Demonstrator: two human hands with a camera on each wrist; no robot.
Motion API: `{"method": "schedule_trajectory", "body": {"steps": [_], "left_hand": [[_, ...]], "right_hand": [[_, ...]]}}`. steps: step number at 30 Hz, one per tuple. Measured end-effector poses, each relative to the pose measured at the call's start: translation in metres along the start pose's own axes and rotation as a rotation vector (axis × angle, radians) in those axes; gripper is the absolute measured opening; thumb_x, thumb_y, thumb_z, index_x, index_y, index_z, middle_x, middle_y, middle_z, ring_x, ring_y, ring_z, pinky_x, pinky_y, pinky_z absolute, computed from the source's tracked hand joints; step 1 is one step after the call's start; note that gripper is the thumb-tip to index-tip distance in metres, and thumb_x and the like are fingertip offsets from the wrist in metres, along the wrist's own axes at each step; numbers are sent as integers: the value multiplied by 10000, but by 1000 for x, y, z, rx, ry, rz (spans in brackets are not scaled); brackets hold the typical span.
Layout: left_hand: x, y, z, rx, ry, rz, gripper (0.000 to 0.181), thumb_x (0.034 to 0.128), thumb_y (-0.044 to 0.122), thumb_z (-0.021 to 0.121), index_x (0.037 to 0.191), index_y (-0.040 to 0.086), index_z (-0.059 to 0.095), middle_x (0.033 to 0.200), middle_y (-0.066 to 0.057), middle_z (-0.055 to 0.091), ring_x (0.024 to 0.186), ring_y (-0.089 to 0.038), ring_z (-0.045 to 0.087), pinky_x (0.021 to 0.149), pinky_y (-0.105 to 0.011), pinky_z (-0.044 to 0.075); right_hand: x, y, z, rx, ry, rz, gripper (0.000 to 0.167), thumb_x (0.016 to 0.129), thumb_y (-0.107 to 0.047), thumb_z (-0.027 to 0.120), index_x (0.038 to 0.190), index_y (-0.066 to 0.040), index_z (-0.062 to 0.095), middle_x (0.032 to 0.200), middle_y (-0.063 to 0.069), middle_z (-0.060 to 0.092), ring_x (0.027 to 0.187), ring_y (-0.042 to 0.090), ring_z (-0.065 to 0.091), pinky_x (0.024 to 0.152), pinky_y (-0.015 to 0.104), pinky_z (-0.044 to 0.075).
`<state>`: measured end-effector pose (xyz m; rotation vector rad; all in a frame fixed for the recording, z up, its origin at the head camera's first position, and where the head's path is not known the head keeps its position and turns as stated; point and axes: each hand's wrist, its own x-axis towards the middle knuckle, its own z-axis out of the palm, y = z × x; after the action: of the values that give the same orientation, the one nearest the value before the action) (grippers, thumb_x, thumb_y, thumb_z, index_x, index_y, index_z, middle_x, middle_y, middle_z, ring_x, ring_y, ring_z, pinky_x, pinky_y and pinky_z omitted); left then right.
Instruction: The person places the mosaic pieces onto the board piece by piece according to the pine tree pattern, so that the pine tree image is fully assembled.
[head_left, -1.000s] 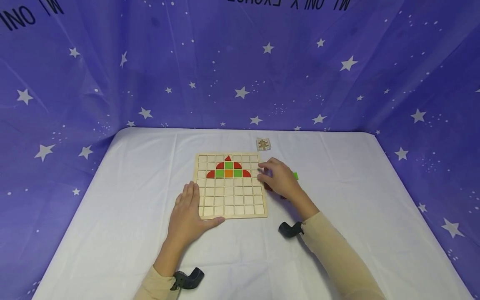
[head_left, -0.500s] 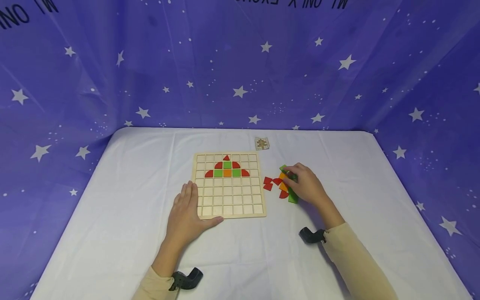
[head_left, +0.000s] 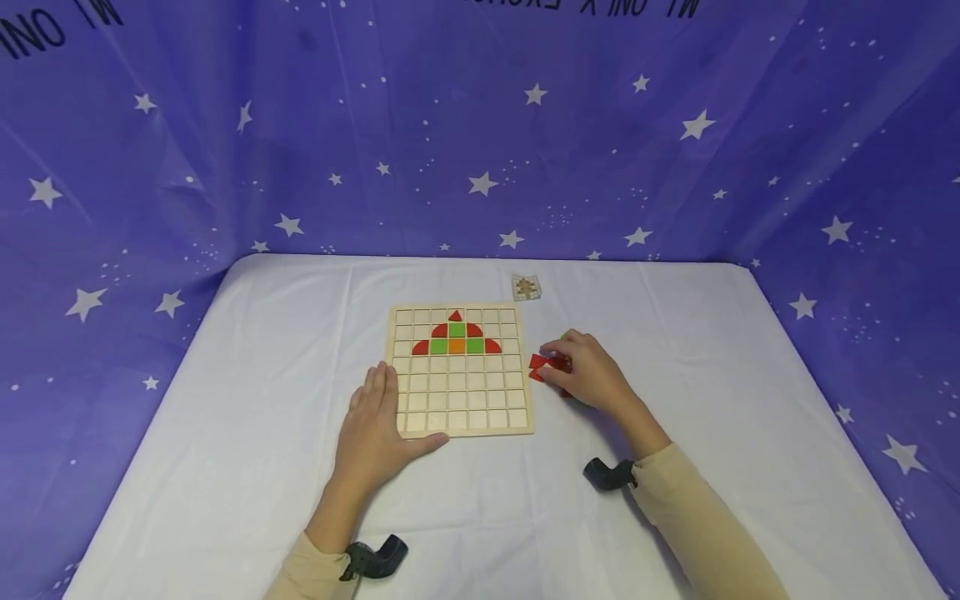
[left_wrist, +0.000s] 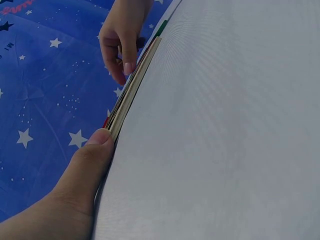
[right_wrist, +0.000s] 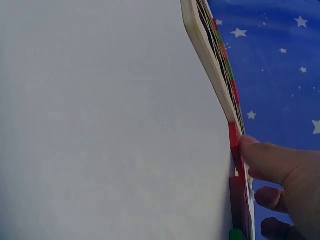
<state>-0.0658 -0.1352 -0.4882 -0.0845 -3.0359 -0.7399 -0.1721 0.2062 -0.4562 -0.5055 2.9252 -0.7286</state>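
Note:
A square wooden grid board [head_left: 461,402] lies on the table. In its far rows sit a red triangle [head_left: 455,316], red quarter-round pieces [head_left: 492,346], green squares [head_left: 457,331] and an orange square [head_left: 457,346]. My left hand [head_left: 369,437] rests at the near left corner, fingers along the left edge and thumb along the front. Right of the board, my right hand [head_left: 592,372] hovers over loose pieces, thumb and index finger apart, nothing visible between them. Red pieces [head_left: 537,362] show by its fingertips; its palm hides others. In the right wrist view the thumb is near a red piece [right_wrist: 233,141].
A small card [head_left: 526,287] with a tree-like pattern lies beyond the board's far right corner. White cloth [head_left: 225,433] covers the table, and a purple star-printed curtain [head_left: 420,125] stands behind. Black wrist devices [head_left: 607,475] are on both forearms.
My right hand moved from beside the board out to the right over the green and orange pieces, then slightly back left over the red ones. The left hand stayed put.

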Motion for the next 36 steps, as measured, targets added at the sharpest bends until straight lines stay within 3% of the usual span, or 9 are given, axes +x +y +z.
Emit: {"method": "schedule_trajectory", "body": {"steps": [14,21,29,36], "left_hand": [[-1,1,-1,0,-6,1,1395,630,925,574,1587,21,114,1676,-152,74,1558,-333,72,1258,-498,145],[0,1,-2,-2,-6,1,1393,635,918,582,1586,16,111,1675,-158,74,1556,-340,73,1257,-504,144],[0,1,-1,0,4,8,1391,634,925,571,1588,21,113,1675,-160,85,1556,-336,78,1256,-503,149],[0,1,-2,-4,2,4,1387,638,916,583,1588,21,114,1674,-161,86,1557,-337,77,1255,-504,148]], "right_hand": [[-10,1,3,27,34,-39,220,858,-378,774,1000,-213,748,923,-57,585,903,175,531,769,325,442],[-14,2,5,9,23,-65,215,838,-325,804,1013,-214,749,903,-50,569,862,166,490,732,301,411],[-13,3,-1,42,-40,-44,277,857,-277,789,1120,-203,740,1036,-31,611,985,196,524,867,358,462],[-13,5,-1,55,-45,-11,288,846,-310,795,1098,-178,747,1093,6,637,1159,261,557,1015,466,481]]}}
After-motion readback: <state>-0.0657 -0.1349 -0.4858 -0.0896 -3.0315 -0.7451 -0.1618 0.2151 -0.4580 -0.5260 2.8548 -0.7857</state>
